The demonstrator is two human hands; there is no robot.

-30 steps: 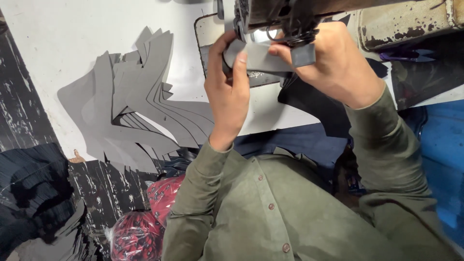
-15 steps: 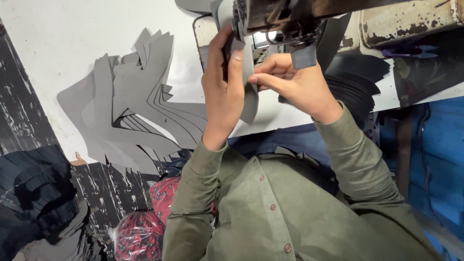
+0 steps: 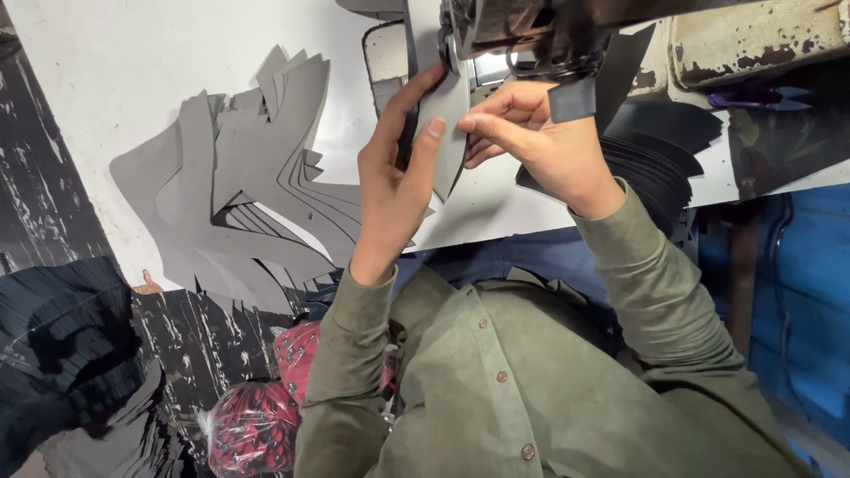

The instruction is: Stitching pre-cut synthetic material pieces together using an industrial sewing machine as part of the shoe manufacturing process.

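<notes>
A grey cut piece [image 3: 447, 115] of stiff sheet material stands under the head of a sewing machine [image 3: 531, 31] at the top. My left hand [image 3: 398, 177] grips this piece from the left, thumb on its face. My right hand [image 3: 531, 142] pinches the piece's right edge with fingertips just below the machine's foot. A small dark tab [image 3: 573, 99] hangs from the machine above my right hand. Both sleeves are olive green.
A fanned stack of grey cut pieces [image 3: 248, 195] lies on the white table [image 3: 106, 80] to the left. A pile of black cut pieces [image 3: 655, 159] sits right of my hands. Black material [image 3: 62, 336] and a red patterned bundle [image 3: 257, 416] are lower left.
My right hand has drawn back toward me from the machine head and now pinches the piece's edge. The grey piece has turned more upright and moved up under the machine.
</notes>
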